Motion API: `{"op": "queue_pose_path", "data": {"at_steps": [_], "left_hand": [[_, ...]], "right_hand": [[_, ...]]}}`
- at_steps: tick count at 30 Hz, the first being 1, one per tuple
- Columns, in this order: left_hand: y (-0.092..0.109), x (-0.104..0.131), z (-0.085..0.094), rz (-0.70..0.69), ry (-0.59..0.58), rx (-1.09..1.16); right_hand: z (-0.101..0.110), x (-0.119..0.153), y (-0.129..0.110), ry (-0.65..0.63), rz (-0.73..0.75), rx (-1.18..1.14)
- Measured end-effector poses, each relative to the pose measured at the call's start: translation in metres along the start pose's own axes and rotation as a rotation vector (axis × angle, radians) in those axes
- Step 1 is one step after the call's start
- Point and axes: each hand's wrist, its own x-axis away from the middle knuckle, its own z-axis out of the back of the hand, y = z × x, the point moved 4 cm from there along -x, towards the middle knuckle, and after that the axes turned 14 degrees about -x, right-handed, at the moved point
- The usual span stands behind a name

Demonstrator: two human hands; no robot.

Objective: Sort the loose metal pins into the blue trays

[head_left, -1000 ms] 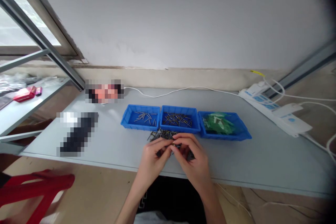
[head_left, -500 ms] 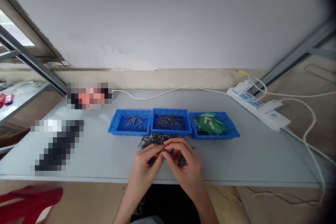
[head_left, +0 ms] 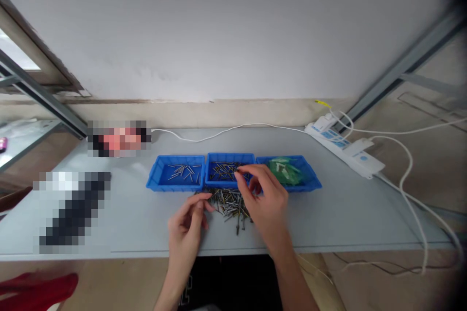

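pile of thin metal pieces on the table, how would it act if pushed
The loose pile of thin, grey-and-brassy metal pieces would probably spread apart, since they lie crossed and unbound. Single ones may roll a little, looking slim and rodlike.

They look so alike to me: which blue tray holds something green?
The right-hand tray, at the row's end, holds green material; the left tray and middle tray hold thin metal pieces.

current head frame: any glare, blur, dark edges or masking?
Head view: window at left washed out, upper right corner falls to black; head view: two pixelated patches at left on the table, metal pile soft in fine detail.
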Motion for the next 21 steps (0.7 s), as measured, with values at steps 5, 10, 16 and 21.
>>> {"op": "queue_pose_path", "data": {"at_steps": [5, 10, 16, 21], "left_hand": [[-0.004, 0.001, 0.003, 0.056, 0.054, 0.074], [-0.005, 0.0, 0.001, 0.071, 0.017, 0.073], [0.001, -0.001, -0.005, 0.089, -0.081, 0.044], [0.003, 0.0, -0.007, 0.087, -0.123, 0.015]], "right_hand": [[0.006, 0.0, 0.003, -0.107, -0.049, 0.062], [0.003, 0.045, 0.01, -0.41, -0.063, 0.18], [-0.001, 0.055, 0.025, -0.498, -0.141, 0.245], [-0.004, 0.049, 0.023, -0.478, -0.125, 0.23]]}}
